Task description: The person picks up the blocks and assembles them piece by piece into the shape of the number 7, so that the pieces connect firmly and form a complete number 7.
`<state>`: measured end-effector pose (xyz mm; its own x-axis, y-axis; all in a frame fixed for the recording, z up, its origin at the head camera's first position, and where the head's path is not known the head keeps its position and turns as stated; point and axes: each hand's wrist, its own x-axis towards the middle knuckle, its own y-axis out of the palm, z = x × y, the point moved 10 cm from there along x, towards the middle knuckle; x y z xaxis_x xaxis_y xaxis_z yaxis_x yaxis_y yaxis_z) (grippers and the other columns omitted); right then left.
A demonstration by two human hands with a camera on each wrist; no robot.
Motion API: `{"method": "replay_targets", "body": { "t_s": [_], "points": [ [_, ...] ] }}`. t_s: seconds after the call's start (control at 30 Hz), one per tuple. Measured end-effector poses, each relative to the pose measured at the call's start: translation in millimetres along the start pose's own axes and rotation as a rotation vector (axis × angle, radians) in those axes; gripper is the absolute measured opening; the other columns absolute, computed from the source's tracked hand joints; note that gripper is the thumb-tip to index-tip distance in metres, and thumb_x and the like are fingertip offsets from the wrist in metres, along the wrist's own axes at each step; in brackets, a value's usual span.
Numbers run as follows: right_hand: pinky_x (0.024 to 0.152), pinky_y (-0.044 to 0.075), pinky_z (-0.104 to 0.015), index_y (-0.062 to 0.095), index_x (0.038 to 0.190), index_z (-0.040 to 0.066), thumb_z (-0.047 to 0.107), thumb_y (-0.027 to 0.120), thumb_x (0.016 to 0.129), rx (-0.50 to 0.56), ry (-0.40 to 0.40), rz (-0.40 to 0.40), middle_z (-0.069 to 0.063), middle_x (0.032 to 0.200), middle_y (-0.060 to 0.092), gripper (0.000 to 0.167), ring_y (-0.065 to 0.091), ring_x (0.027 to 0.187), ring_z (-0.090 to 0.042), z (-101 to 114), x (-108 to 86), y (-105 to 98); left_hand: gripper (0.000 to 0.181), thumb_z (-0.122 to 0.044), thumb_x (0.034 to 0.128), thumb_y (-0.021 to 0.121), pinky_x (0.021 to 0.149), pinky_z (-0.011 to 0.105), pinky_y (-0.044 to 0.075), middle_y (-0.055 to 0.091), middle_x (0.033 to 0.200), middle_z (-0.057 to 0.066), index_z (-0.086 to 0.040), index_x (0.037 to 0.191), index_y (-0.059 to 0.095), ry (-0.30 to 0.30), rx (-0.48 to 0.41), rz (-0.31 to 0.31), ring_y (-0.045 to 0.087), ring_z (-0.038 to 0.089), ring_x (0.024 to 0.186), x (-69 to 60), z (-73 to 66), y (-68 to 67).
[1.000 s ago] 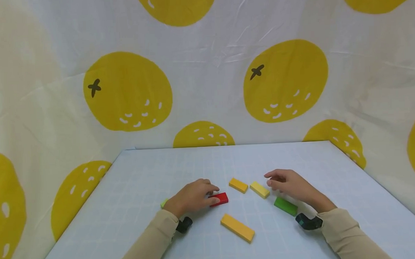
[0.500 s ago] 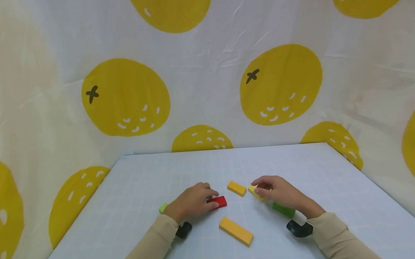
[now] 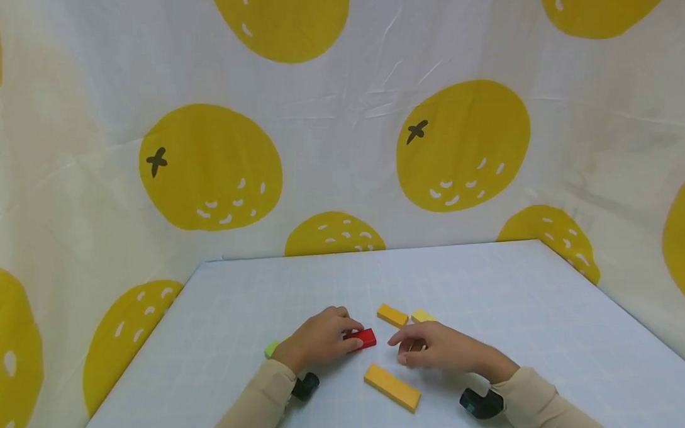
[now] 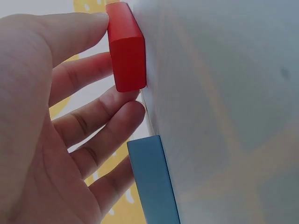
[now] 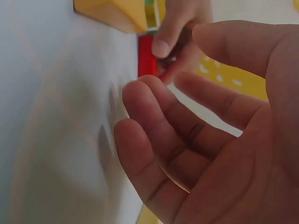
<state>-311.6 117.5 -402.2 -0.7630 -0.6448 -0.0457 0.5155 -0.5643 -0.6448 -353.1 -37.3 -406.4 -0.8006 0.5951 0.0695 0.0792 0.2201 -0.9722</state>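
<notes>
Thumb and fingers of the left hand (image 3: 318, 337) pinch the red block (image 3: 368, 338), which lies on the table; the left wrist view shows the thumb against one side of the red block (image 4: 127, 56). A blue block (image 4: 152, 177) stands near the lower fingers of that hand. To the right of the red block, the right hand (image 3: 452, 349) hovers with loosely bent fingers, holding nothing. In the right wrist view the red block (image 5: 147, 56) shows beyond the fingertips of the right hand (image 5: 233, 172).
A long orange block (image 3: 392, 387) lies nearer the person. Farther back are a short orange block (image 3: 392, 315) and a pale yellow block (image 3: 423, 316), partly covered by the right hand. A light green block (image 3: 272, 349) shows beside the left wrist. Patterned cloth hangs behind the table.
The right hand has moved left and nearer the person, passing over the pale yellow block; the dark green block is now hidden in the head view. The left hand has stayed at the red block.
</notes>
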Motion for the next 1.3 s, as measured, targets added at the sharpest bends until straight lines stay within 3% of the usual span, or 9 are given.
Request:
{"method": "replay_targets", "body": {
  "t_s": [0.2,0.67,1.1,1.3],
  "points": [
    [0.082,0.053,-0.026,0.068,0.123,0.016,0.027,0.069,0.096,0.024,-0.011,0.026,0.007,0.099,0.066,0.029,0.061,0.09,-0.013,3.4,2.3,14.0,0.036,-0.046,0.0922,0.07,0.074,0.023,0.049,0.058,0.093,-0.011,-0.026,0.122,0.074,-0.008,-0.007,-0.002,0.049,0.007,0.085,-0.1,0.2,-0.9],
    [0.074,0.054,-0.026,0.067,0.128,0.021,0.028,0.075,0.091,0.023,0.009,0.068,0.005,0.098,0.064,0.038,0.061,0.082,-0.014,5.9,12.1,30.5,0.036,-0.047,0.0922,0.07,0.075,0.023,0.049,0.057,0.094,-0.012,-0.026,0.122,0.074,-0.029,-0.021,0.018,0.049,0.007,0.086,1.8,2.8,1.5],
    [0.07,0.052,-0.026,0.065,0.133,0.022,0.032,0.077,0.088,-0.022,-0.013,0.069,0.007,0.098,0.062,0.048,0.059,0.079,-0.011,11.3,13.0,36.3,0.037,-0.047,0.0919,0.07,0.074,0.022,0.049,0.058,0.094,-0.012,-0.027,0.123,0.073,-0.016,-0.037,0.015,0.049,0.007,0.086,1.9,2.4,1.6],
    [0.066,0.05,-0.025,0.068,0.13,0.025,0.038,0.079,0.086,-0.099,-0.029,0.045,0.011,0.092,0.06,0.047,0.056,0.075,-0.008,14.0,16.4,38.6,0.036,-0.047,0.0923,0.07,0.074,0.022,0.048,0.058,0.093,-0.012,-0.026,0.122,0.073,-0.006,-0.037,0.007,0.049,0.007,0.085,2.0,3.4,1.0]
  ]
}}
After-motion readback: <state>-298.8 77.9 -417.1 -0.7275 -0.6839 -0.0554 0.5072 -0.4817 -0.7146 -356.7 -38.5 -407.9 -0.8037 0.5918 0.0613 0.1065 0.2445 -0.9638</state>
